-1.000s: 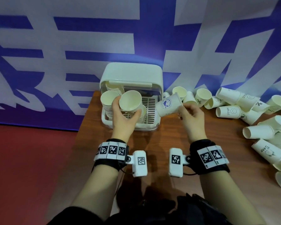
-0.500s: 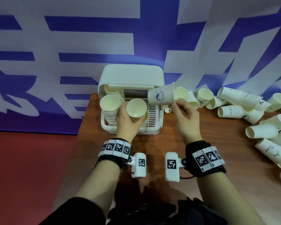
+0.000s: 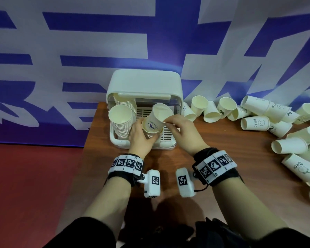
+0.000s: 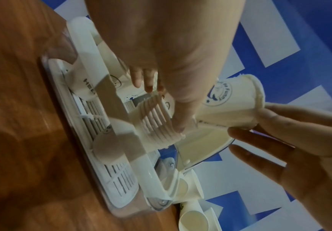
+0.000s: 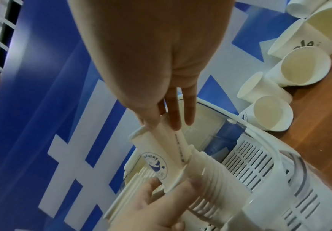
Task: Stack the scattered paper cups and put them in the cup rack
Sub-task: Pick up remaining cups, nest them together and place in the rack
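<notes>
Left hand (image 3: pixel 141 136): forearm reaching forward, fingers wrapped round a short stack of cups (image 3: pixel 151 131) at the rack's front.
Right hand (image 3: pixel 182 129): thumb and fingers pinching the rim of a whale-print cup (image 3: pixel 157 119), its base entering the stack.
Cup rack (image 3: pixel 144 81): behind, holding a taller stack (image 3: pixel 121 120) at left.
Scattered cups (image 3: pixel 254 123): far right on the table (image 3: pixel 222 145).

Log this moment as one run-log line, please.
step: nesting whale-logo cup into held stack | left hand: grips stack over cup rack | right hand: pinches cup rim | cup: tilted, partly inserted
</notes>
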The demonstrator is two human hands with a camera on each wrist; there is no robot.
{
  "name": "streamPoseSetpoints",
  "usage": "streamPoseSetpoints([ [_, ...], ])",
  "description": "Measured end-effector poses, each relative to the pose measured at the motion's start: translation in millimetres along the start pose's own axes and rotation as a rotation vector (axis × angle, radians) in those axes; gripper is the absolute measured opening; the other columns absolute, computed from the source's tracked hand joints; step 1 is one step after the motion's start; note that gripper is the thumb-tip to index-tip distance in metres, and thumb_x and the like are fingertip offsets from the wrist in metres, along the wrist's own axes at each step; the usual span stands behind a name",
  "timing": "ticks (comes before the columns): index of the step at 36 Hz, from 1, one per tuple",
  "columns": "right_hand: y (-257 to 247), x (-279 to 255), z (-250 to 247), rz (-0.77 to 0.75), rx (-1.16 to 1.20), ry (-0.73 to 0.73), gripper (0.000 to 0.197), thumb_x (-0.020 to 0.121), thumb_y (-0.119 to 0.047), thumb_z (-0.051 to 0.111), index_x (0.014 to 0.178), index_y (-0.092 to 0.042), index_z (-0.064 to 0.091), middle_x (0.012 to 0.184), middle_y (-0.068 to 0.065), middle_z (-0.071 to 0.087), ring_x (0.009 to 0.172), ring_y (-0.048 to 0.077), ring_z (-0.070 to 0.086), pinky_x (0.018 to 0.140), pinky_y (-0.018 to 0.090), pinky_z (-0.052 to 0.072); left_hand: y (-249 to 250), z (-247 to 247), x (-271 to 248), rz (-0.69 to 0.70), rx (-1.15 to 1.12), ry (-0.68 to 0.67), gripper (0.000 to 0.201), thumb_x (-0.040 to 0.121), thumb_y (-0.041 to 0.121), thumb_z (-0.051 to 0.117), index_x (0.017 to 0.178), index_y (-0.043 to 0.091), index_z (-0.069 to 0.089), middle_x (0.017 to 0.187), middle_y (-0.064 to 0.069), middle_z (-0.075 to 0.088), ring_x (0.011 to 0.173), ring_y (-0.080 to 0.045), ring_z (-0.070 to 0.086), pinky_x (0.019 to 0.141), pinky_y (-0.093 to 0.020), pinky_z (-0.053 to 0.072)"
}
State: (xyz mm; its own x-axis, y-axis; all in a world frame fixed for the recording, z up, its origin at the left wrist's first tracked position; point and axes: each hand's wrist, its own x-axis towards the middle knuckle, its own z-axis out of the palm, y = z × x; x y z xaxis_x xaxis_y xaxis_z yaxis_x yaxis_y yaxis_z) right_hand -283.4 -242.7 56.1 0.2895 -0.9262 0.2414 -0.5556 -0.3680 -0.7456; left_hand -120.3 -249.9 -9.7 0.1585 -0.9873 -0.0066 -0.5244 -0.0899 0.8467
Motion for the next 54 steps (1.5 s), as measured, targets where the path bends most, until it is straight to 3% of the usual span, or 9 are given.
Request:
streamPoseSetpoints([
  [6,5.6,8.6,8.4,-0.078,-0.179,-0.085,0.02,0.093,-0.012,0.052,0.099,-0.001,0.068,0.098,0.011,0.064,0.094,0.029,0.06,0.084,0.043,0.048,-5.8,-3.3,-2.1,-0.016,0.02,-0.044,0.08,0.072,0.037,0.08,0.137,0.012,0.04,0.135,-0.01,0.042,0.128,-0.028,0.042,0.106,-0.048,0.036],
  [12,14.8,9.4,18.4,-0.049,-0.265,-0.113,0.022,0.093,-0.016,0.052,0.099,-0.005,0.069,0.112,0.013,0.059,0.101,0.033,0.059,0.083,0.05,0.049,-13.1,-5.4,-1.9,-0.039,-0.021,-0.103,0.078,0.077,0.031,0.078,0.142,0.015,0.038,0.142,-0.006,0.042,0.133,-0.022,0.037,0.111,-0.043,0.033],
  [19,15.5,6.4,25.8,0.024,-0.259,-0.174,0.023,0.095,-0.014,0.052,0.111,-0.005,0.066,0.14,0.013,0.045,0.113,0.031,0.056,0.095,0.036,0.044,-16.9,-15.0,-1.6,-0.06,-0.057,-0.176,0.061,0.089,0.014,0.063,0.144,0.017,0.036,0.146,-0.003,0.04,0.135,-0.018,0.038,0.11,-0.03,0.03],
  [21,18.0,4.5,28.1,0.036,-0.235,-0.177,0.025,0.096,-0.014,0.051,0.116,-0.007,0.064,0.146,0.011,0.04,0.121,0.028,0.052,0.097,0.033,0.042,-19.6,-16.8,-0.2,-0.078,-0.072,-0.179,0.054,0.094,0.009,0.052,0.145,0.018,0.036,0.147,-0.003,0.041,0.135,-0.019,0.039,0.114,-0.036,0.03],
  [28,19.0,1.6,34.7,0.087,-0.183,-0.184,0.048,0.098,-0.019,0.046,0.144,-0.017,0.035,0.157,0.008,0.02,0.129,0.028,0.045,0.101,0.04,0.042,-8.6,-16.8,0.8,-0.074,-0.131,-0.102,0.04,0.103,0.025,0.037,0.14,0.012,0.043,0.141,-0.006,0.048,0.132,-0.019,0.042,0.113,-0.038,0.031],
  [32,22.2,2.6,35.9,0.135,-0.186,-0.178,0.051,0.099,-0.023,0.044,0.147,-0.013,0.029,0.154,0.007,0.03,0.129,0.025,0.045,0.105,0.035,0.038,-7.7,-12.7,3.6,-0.041,-0.102,-0.105,0.039,0.103,0.024,0.036,0.139,0.012,0.045,0.137,-0.006,0.051,0.125,-0.017,0.047,0.108,-0.032,0.035],
  [36,28.9,3.6,39.0,0.163,-0.183,-0.16,0.051,0.097,-0.022,0.046,0.146,-0.012,0.032,0.146,0.006,0.042,0.124,0.024,0.049,0.099,0.039,0.044,-12.6,-10.2,5.4,-0.027,-0.079,-0.126,0.038,0.101,0.022,0.039,0.138,0.017,0.046,0.133,-0.005,0.053,0.122,-0.019,0.05,0.107,-0.043,0.039],
  [49,35.3,2.0,45.3,0.255,-0.16,-0.163,0.052,0.099,-0.03,0.043,0.147,-0.017,0.03,0.14,0.01,0.047,0.125,0.023,0.047,0.099,0.04,0.043,-7.2,-12.6,2.5,-0.06,0.009,-0.146,0.042,0.102,0.025,0.039,0.142,0.017,0.041,0.141,-0.005,0.048,0.129,-0.021,0.045,0.109,-0.044,0.036],
  [54,32.4,-1.6,38.7,0.285,-0.055,-0.147,0.059,0.098,-0.028,0.048,0.149,-0.016,0.023,0.152,0.006,0.032,0.139,0.018,0.031,0.107,0.022,0.024,2.1,-16.7,3.3,-0.052,0.107,-0.139,0.043,0.101,0.025,0.039,0.143,0.016,0.04,0.141,-0.007,0.048,0.129,-0.024,0.046,0.108,-0.043,0.038],
])
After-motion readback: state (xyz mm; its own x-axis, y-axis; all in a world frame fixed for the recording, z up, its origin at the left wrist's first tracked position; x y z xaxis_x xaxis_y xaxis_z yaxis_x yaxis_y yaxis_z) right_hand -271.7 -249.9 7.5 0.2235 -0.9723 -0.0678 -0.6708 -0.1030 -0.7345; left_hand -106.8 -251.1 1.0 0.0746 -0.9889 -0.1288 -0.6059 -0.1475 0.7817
